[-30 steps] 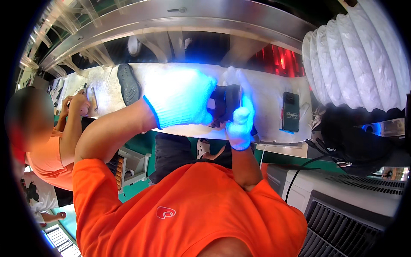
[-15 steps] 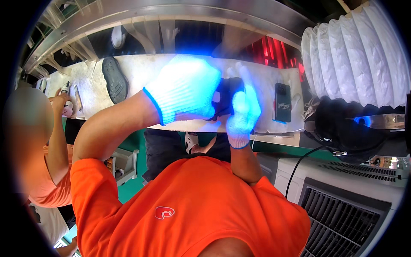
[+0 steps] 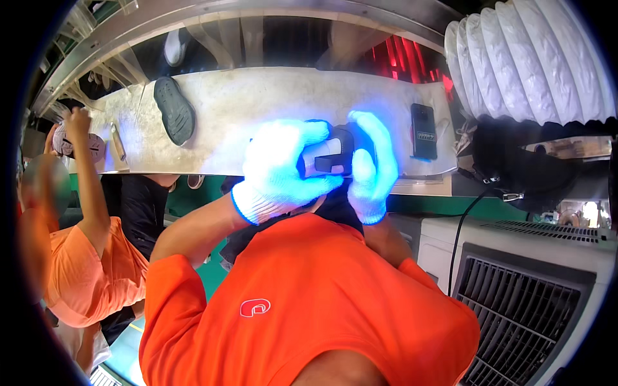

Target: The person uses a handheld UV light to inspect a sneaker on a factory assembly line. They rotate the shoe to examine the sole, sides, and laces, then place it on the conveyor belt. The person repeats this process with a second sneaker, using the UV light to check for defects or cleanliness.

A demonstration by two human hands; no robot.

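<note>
Both my hands wear white knit gloves with blue cuffs, glowing under a strong blue light. Between them, at the near edge of the worktable, is a black and white shoe point(image 3: 332, 150), partly covered by my fingers. My left hand point(image 3: 278, 172) wraps round its left side, thumb along the near side and fingers over the far side. On the right side my right hand point(image 3: 374, 168) curls with its thumb against the dark part. A dark grey shoe sole point(image 3: 174, 112) lies on the table to the far left.
The pale-covered worktable point(image 3: 257, 96) carries a dark phone point(image 3: 423, 132) at right and a narrow tool point(image 3: 118, 141) at left. A white ribbed duct point(image 3: 521, 64) hangs at far right above a black bag point(image 3: 528, 174). A co-worker's arm point(image 3: 87, 167) holds a pale sole point(image 3: 87, 145).
My hands have come nearer to my body with the shoe, and the shoe has turned, showing more of its white part. The co-worker at left has raised an arm over the pale sole.
</note>
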